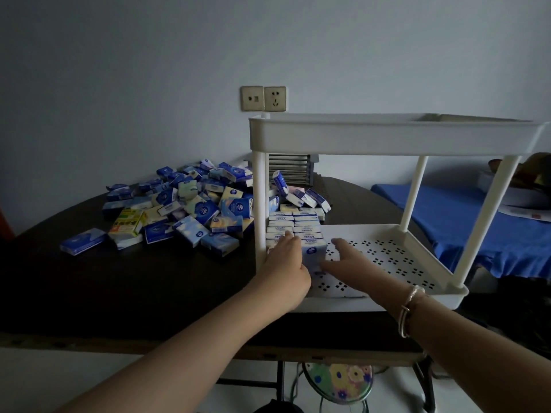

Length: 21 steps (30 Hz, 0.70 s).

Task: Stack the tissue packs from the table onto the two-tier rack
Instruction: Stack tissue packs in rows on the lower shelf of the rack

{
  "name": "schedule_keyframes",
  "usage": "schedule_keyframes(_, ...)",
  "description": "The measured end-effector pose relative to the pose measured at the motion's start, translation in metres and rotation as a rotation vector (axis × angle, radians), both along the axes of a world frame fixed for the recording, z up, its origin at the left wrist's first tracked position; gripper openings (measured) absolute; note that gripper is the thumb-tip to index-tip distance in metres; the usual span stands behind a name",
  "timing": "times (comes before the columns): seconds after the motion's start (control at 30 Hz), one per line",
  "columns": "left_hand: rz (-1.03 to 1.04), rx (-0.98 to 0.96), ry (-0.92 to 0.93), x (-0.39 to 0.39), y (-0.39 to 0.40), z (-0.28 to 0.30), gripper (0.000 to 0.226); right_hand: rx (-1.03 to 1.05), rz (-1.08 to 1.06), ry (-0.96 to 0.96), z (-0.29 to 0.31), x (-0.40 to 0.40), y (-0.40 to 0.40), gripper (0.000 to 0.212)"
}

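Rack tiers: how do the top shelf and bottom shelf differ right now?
The top shelf shows no packs above its rim; the bottom shelf holds rows of tissue packs at its left end. Both hands work at the bottom shelf, the left hand and right hand flanking one pack; neither touches the top. Both shelves are white plastic.

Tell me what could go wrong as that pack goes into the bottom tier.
The left hand and right hand squeeze a tissue pack against upright rows; a hard push may topple them. The rack stands near the table edge and might slide. The loose pile leans against its post and could spill in.
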<state>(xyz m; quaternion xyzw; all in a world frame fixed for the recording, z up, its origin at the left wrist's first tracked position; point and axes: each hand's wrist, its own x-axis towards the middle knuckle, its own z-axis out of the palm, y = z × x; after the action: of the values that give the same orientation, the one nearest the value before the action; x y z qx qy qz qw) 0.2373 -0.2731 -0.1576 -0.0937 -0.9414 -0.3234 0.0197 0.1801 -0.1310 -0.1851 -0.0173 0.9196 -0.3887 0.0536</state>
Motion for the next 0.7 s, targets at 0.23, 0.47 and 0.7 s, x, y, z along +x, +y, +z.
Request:
schedule_keyframes(0.23, -0.021, 0.279, 0.375, 0.04, -0.03, -0.002, 0.03, 0.09, 0.073, 0.544, 0.029, 0.06, 0.001, 0.03)
schedule_keyframes(0.47, 0.177, 0.329, 0.38, 0.037, -0.111, -0.017, 0.024, -0.023, 0.262, 0.73, 0.053, 0.104, -0.057, 0.022)
schedule_keyframes(0.7, 0.422, 0.256, 0.265, 0.009, -0.191, -0.062, 0.026, 0.013, 0.447, 0.615, 0.024, 0.081, -0.14, 0.023)
